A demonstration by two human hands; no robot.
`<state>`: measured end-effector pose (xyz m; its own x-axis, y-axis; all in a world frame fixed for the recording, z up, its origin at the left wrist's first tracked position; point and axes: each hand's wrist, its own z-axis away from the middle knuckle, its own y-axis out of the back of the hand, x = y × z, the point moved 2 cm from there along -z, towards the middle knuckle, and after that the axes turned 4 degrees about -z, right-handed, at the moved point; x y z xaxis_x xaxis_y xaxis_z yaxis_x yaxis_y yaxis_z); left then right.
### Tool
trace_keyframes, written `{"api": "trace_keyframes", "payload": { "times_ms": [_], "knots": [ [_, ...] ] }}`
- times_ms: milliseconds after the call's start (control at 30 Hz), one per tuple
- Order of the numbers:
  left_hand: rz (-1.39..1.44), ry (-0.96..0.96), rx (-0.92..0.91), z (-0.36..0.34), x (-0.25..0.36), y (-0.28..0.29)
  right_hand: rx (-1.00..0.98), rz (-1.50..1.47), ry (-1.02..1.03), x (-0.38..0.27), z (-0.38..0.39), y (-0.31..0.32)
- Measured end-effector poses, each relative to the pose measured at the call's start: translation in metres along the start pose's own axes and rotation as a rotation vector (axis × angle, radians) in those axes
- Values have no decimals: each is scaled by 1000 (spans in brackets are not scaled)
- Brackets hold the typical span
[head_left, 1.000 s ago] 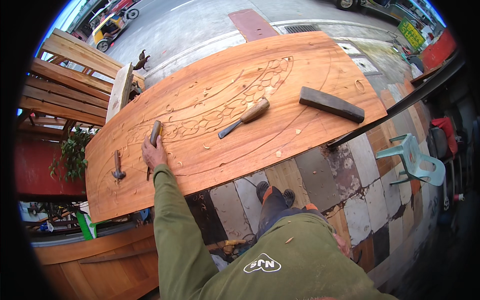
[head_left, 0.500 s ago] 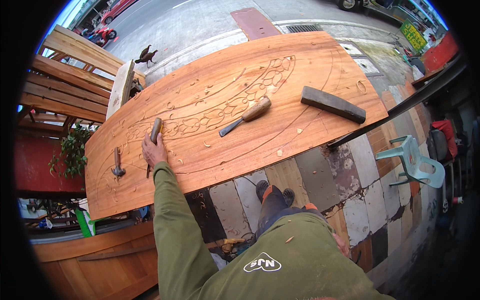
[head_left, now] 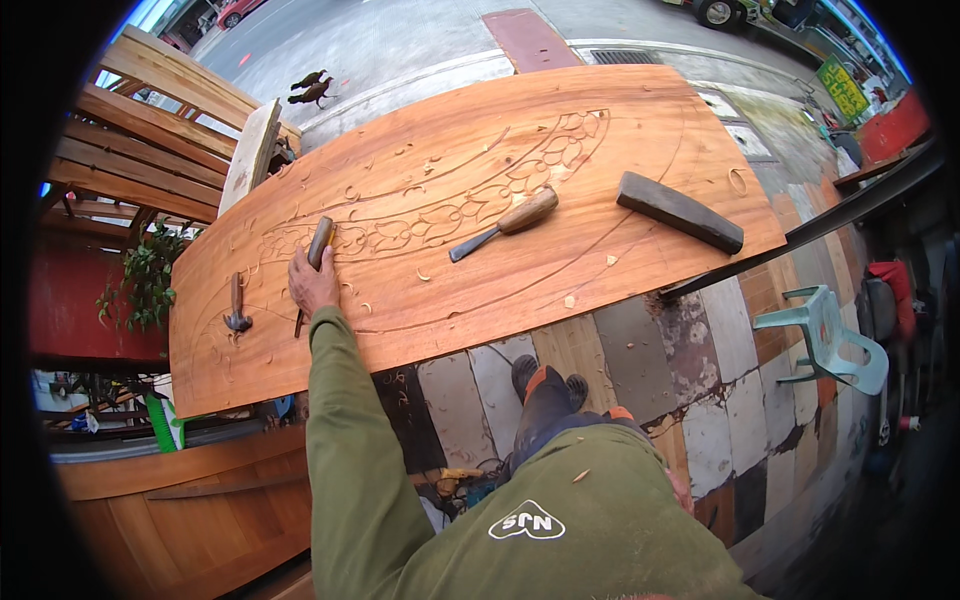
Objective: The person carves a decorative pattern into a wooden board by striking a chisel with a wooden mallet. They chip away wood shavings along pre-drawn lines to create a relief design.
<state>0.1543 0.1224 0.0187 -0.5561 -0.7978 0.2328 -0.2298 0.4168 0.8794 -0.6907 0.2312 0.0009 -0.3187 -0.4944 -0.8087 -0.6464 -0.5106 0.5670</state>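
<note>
My left hand (head_left: pixel 315 284) is closed round a wood-handled chisel (head_left: pixel 320 243) on the left half of a large, reddish wooden panel (head_left: pixel 480 285). Its handle points away from me and the dark blade comes out below the palm. A band of carved leaf and scroll pattern (head_left: pixel 450 215) curves along the panel beside it. To the left of this hand lies a small hammer (head_left: pixel 237 305). Another chisel (head_left: pixel 505 224), broader in the blade, rests mid-panel, and a dark wooden block (head_left: pixel 680 212) lies on the right. Only a sliver of my right hand (head_left: pixel 681 490) shows beside my hip; its fingers are hidden.
Curled wood shavings (head_left: pixel 424 275) are scattered over the panel. Stacked timber (head_left: pixel 150 150) and a leafy plant (head_left: pixel 145 280) stand at the left. A dark metal bar (head_left: pixel 850 205) runs off the panel's right end. A pale green plastic chair (head_left: pixel 825 340) stands on the patchwork tiled floor.
The view has shifted slightly, so the panel and tools sit a little farther right. My left hand keeps its grip on the chisel. A red motorcycle on the road has left the view.
</note>
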Motion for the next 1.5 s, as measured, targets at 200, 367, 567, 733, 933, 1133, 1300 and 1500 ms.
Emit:
{"api": "trace_keyframes", "payload": {
  "times_ms": [200, 367, 567, 733, 933, 1133, 1300, 1500],
  "knots": [
    [-84, -77, 91, -1, 2, -5, -18, -3, -7, 3, 0, 5],
    [-106, -119, 185, 1, -4, -7, -36, -20, -11, 7, -5, 7],
    [-86, -156, 212, 2, 4, -13, -34, -54, -142, 25, -7, 12],
    [-82, -208, 255, 7, 1, 2, -250, 356, 97, 13, -118, 79],
    [-1, -293, 297, 7, 13, 24, 325, 637, 11, 71, -263, 121],
    [543, -443, -153, 70, 199, 62, 387, 843, -129, 75, -401, 144],
    [514, -671, -298, 136, 310, 43, 244, 858, -336, 99, -436, 150],
    [479, -701, -452, 139, 330, 23, 257, 777, -445, 79, -414, 137]
  ]
}}
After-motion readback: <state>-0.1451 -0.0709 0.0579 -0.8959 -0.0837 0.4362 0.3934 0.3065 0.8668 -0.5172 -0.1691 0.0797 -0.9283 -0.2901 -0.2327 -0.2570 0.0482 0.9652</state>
